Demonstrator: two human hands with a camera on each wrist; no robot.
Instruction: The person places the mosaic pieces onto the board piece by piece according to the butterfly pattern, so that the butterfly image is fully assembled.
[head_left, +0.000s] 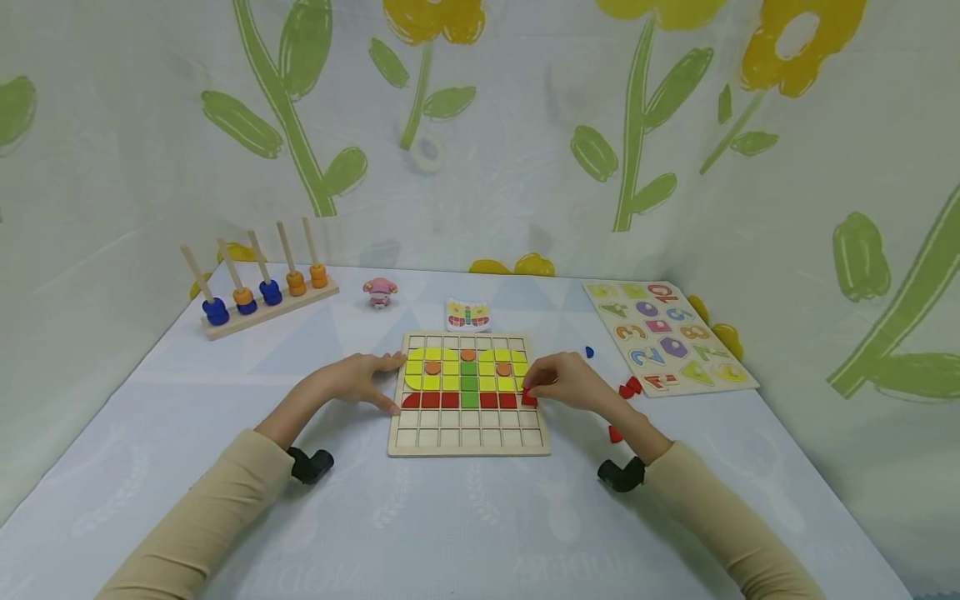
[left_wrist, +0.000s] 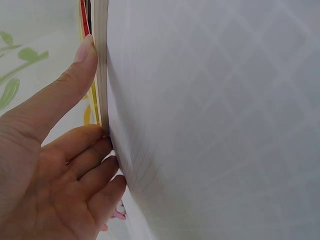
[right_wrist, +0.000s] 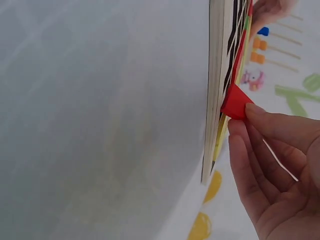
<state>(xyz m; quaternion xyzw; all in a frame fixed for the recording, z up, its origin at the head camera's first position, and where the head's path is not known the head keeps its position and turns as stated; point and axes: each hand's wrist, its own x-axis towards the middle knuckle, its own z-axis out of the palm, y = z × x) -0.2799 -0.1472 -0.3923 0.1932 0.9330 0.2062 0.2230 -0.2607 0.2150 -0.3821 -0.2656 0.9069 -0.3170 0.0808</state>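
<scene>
A wooden grid board (head_left: 468, 448) lies on the table with a pattern of yellow, orange, green and red tiles. My left hand (head_left: 354, 379) rests at the board's left side, its thumb and fingers touching the edge in the left wrist view. At the right end of the red row, my right hand (head_left: 567, 380) pinches a red tile (right_wrist: 234, 103) between thumb and fingers. That tile is tilted at the board's edge in the right wrist view. A small card (head_left: 468, 316) with a similar pattern stands behind the board.
Loose red pieces (head_left: 630, 387) and a blue piece (head_left: 589, 352) lie to the right. Beyond them is a number puzzle (head_left: 720, 377). A peg stand with rings (head_left: 279, 312) and a pink figurine (head_left: 380, 292) stand at the back left.
</scene>
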